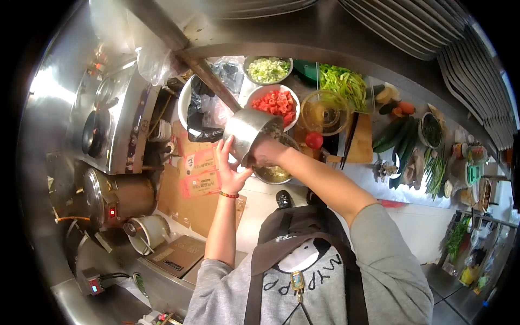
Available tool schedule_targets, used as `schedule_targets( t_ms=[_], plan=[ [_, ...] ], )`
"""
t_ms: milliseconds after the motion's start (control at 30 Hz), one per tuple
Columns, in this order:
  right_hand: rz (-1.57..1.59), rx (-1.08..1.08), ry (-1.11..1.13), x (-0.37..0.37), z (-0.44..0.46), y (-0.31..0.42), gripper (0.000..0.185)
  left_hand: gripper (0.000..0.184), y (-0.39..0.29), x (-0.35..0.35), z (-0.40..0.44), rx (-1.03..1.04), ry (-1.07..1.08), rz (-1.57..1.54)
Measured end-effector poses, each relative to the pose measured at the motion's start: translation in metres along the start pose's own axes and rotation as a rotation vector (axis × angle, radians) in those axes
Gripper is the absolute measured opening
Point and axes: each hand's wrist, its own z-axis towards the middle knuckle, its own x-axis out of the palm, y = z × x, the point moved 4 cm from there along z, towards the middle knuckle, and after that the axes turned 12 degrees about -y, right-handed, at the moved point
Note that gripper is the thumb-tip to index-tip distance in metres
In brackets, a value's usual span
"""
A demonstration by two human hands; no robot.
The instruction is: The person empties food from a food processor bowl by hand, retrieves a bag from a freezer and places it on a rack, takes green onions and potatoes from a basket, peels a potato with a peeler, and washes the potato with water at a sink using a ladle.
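A steel bowl [246, 130] is tipped on its side, its mouth facing right and down. My left hand [232, 170], with a beaded bracelet at the wrist, holds it from outside and below, fingers spread along the wall. Into its mouth reaches my right hand [266, 152]; the fingers are hidden inside. Beneath the tipped bowl is a second metal bowl [287, 176] with pale, finely chopped food in it. Just beyond stands a white bowl [294, 117] of chopped red tomato-like pieces.
Farther back are a bowl of chopped green-white vegetable [268, 70], a glass bowl [326, 111] and a tub of sliced greens [342, 84]. A whole tomato [313, 140], a cutting board [362, 142] and cucumbers [398, 138] lie rightward. Stacked plates [476, 81] hang overhead; a stove [105, 116] stands left.
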Motion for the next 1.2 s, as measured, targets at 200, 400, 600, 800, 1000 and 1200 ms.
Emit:
schedule_targets(
  t_ms=[200, 400, 600, 800, 1000, 1200],
  plan=[
    [0.127, -0.259, -0.118, 0.026, 0.011, 0.004, 0.027, 0.084, -0.012, -0.007, 0.002, 0.061, 0.029, 0.081],
    [-0.046, 0.032, 0.001, 0.011, 0.023, -0.02, 0.028, 0.085, -0.017, -0.01, 0.006, 0.055, 0.057, 0.078],
    [-0.091, 0.087, -0.389, 0.05, 0.041, -0.027, 0.03, 0.087, -0.035, 0.002, 0.014, 0.123, 0.048, 0.005],
    [0.025, -0.06, -0.363, 0.025, 0.0, -0.008, 0.033, 0.085, -0.017, 0.0, 0.009, 0.101, 0.009, 0.051],
    [-0.029, -0.123, -0.554, -0.033, -0.02, -0.012, 0.039, 0.087, 0.001, -0.012, 0.012, 0.024, 0.079, 0.133],
    [1.008, 0.159, -0.745, 0.015, 0.0, -0.036, 0.055, 0.086, -0.05, 0.018, 0.023, 0.167, 0.091, 0.027]
  ],
)
